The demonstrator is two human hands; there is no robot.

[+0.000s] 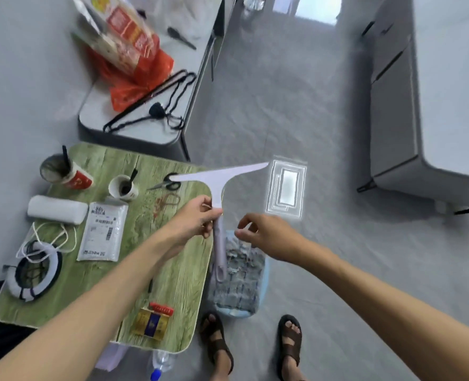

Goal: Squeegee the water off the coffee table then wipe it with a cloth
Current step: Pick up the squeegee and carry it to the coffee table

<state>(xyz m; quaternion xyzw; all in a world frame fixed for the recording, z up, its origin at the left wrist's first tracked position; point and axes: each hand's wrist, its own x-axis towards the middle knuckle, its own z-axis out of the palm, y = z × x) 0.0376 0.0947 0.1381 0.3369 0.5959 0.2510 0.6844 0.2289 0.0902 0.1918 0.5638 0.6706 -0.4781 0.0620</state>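
Above the right edge of the green wood-grain coffee table (172, 270), the head view shows the left hand (193, 220) pinching a pale lilac squeegee (216, 188) at the top of its handle, thumb and fingers closed around the neck just below the blade. The blade runs crosswise, one tip over the table near the black-handled scissors (170, 182), the other tip reaching out past the table's edge above the grey floor. The handle hangs down from the hand, off the table's right side, in front of a light blue bin (241, 281) that stands on the floor beside the table. The right hand (266, 235) floats just right of the handle, off the table, fingers loosely curled and partly spread, holding nothing and not touching the squeegee.

On the table, toward its far left corner, stands a red paper cup (65, 171) with a dark straw, and nearer the scissors a white cup (123, 187). A white roll (57, 210) lies at the left edge, with a grey mailer bag (102, 232) beside it toward the middle. A red lighter (161, 309) and a gold box (150, 324) sit at the near edge. Whether the tabletop is wet cannot be told, and no wiping cloth can be made out with certainty.
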